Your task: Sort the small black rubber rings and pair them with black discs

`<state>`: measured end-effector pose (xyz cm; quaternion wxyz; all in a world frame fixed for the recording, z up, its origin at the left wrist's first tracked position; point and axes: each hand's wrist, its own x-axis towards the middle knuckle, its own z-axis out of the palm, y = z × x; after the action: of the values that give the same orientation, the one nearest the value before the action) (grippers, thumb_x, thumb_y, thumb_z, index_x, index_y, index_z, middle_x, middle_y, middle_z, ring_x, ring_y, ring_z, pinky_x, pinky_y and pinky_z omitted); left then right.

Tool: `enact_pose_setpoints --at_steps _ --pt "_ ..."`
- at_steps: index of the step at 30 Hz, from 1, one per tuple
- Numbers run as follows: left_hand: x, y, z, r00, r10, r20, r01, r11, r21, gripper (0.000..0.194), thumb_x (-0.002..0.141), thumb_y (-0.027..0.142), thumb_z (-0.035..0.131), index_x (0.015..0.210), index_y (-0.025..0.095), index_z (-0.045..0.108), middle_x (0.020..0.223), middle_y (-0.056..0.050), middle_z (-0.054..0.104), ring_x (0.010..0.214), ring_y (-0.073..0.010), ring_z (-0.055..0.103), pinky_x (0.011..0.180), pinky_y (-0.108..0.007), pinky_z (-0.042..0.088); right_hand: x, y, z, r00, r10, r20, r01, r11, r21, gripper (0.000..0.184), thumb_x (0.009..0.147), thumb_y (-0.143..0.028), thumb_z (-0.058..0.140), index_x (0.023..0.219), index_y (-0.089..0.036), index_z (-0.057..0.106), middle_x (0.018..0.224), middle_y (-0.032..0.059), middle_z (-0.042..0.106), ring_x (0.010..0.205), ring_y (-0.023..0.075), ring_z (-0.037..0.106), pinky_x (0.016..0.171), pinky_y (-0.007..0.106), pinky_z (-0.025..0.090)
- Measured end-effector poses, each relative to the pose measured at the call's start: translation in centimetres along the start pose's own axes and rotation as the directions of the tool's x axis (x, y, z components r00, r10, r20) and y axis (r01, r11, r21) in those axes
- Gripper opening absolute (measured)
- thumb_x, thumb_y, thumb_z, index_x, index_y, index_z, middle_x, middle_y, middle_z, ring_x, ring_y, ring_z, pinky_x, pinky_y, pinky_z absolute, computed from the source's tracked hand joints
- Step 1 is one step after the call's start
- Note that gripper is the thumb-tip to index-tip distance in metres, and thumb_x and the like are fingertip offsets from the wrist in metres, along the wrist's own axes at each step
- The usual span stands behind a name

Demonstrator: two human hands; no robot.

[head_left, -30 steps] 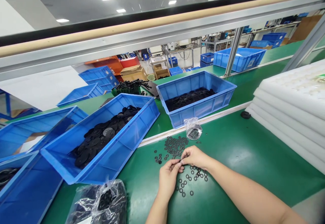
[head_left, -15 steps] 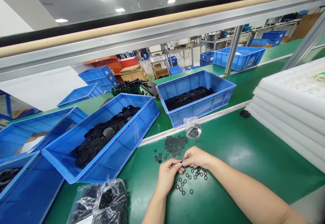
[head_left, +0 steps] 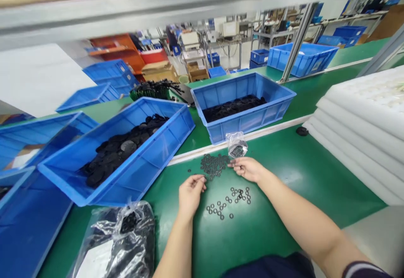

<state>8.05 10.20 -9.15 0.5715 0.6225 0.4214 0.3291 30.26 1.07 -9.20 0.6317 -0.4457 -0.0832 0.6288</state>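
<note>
On the green tabletop, small dark rings [head_left: 213, 164] lie in a dense pile. My right hand [head_left: 249, 168] is at the pile's right edge, thumb and fingers pinched together. To the lower left of the pile, my left hand [head_left: 190, 193] has its fingertips closed near a few rings. What either pinch contains is too small to make out. Nearer to me, several black rubber rings [head_left: 221, 207] lie loosely scattered, larger than those in the pile. Just behind the pile stands a small clear bag [head_left: 237, 145] with dark pieces inside.
Two blue bins [head_left: 176, 120] [head_left: 249, 120] hold black discs. A clear plastic bag [head_left: 139, 236] of black parts lies at the front left. White foam sheets [head_left: 350, 131] are stacked on the right, beside a black round part [head_left: 302, 131]. A metal rail [head_left: 189, 13] crosses above.
My hands were together over the rings and are now apart. The left has gone left, the right up beside the pile. The camera view has tilted down.
</note>
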Motion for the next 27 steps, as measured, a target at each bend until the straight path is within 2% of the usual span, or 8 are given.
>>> enact_pose_setpoints --at_steps 4,10,12,13,16,18,22,27 --pt "0.9 -1.1 -1.1 0.993 0.081 -0.084 -0.046 0.935 0.350 0.019 0.071 0.035 0.065 0.078 0.018 0.066 0.061 -0.001 0.065 0.051 -0.0147 0.058 0.056 -0.027 0.045 0.2 0.0 -0.5 0.999 0.012 0.049 -0.008 0.997 -0.074 0.010 0.074 -0.015 0.065 0.082 -0.011 0.062 0.085 0.0173 0.070 0.043 0.0025 0.029 0.035 0.014 0.015" --pt "0.5 -1.0 -1.3 0.955 0.293 -0.055 -0.179 0.711 0.680 0.013 0.079 0.029 0.058 0.081 0.018 0.065 0.072 -0.005 0.065 0.068 -0.0206 0.061 0.071 -0.033 0.048 0.4 0.9 0.0 0.997 -0.026 0.077 0.039 0.984 -0.173 0.022 0.073 -0.029 0.074 0.078 -0.013 0.060 0.067 0.0059 0.065 0.040 0.0021 0.029 0.033 0.014 0.013" --pt "-0.3 -0.5 -0.7 0.925 0.378 0.032 -0.298 0.674 0.676 0.017 0.083 0.031 0.056 0.088 0.018 0.066 0.081 -0.007 0.064 0.075 -0.0212 0.061 0.075 -0.034 0.048 0.3 0.9 0.1 0.995 -0.025 0.099 0.042 0.984 -0.172 0.023 0.071 -0.028 0.076 0.078 -0.012 0.062 0.062 0.0023 0.061 0.041 0.0018 0.030 0.034 0.013 0.015" --pt "-0.8 -0.4 -0.3 0.913 0.384 0.136 -0.378 0.673 0.637 0.018 0.084 0.031 0.056 0.092 0.018 0.067 0.084 -0.008 0.064 0.077 -0.0209 0.061 0.076 -0.033 0.047 0.3 0.9 0.1 0.994 -0.020 0.110 0.040 0.984 -0.174 0.023 0.070 -0.026 0.077 0.080 -0.011 0.063 0.061 0.0017 0.060 0.041 0.0016 0.031 0.035 0.013 0.015" --pt "-2.3 -0.2 1.3 0.814 0.283 0.507 -0.533 0.712 0.457 0.018 0.085 0.030 0.060 0.098 0.022 0.069 0.088 -0.006 0.065 0.081 -0.0192 0.061 0.076 -0.030 0.048 0.2 0.8 0.1 0.991 0.004 0.137 0.026 0.976 -0.214 0.024 0.066 -0.021 0.077 0.084 -0.009 0.066 0.066 0.0047 0.064 0.043 0.0015 0.034 0.035 0.014 0.017" --pt "-3.1 -0.4 2.1 0.748 0.211 0.629 -0.549 0.729 0.408 0.016 0.084 0.027 0.061 0.097 0.023 0.070 0.086 -0.005 0.064 0.081 -0.0184 0.061 0.076 -0.029 0.047 0.1 0.8 0.1 0.988 0.016 0.153 0.024 0.967 -0.253 0.025 0.065 -0.020 0.077 0.085 -0.009 0.067 0.071 0.0078 0.068 0.042 0.0013 0.035 0.035 0.014 0.018" --pt "-3.7 -0.3 2.6 0.737 0.163 0.656 -0.548 0.713 0.438 0.013 0.087 0.022 0.057 0.089 0.021 0.069 0.085 -0.005 0.061 0.079 -0.0170 0.060 0.075 -0.029 0.047 0.1 1.0 0.2 0.983 0.021 0.181 0.037 0.949 -0.312 0.026 0.064 -0.022 0.079 0.083 -0.009 0.066 0.068 0.0063 0.067 0.041 0.0012 0.035 0.035 0.015 0.018" --pt "-3.1 -0.2 2.3 0.789 0.220 0.574 -0.527 0.723 0.446 0.011 0.086 0.019 0.056 0.086 0.020 0.067 0.085 -0.005 0.064 0.079 -0.0174 0.061 0.075 -0.029 0.048 -0.1 1.1 0.3 0.983 0.016 0.180 0.051 0.931 -0.360 0.029 0.059 -0.023 0.082 0.078 -0.010 0.065 0.054 -0.0020 0.058 0.040 0.0016 0.035 0.037 0.015 0.018"
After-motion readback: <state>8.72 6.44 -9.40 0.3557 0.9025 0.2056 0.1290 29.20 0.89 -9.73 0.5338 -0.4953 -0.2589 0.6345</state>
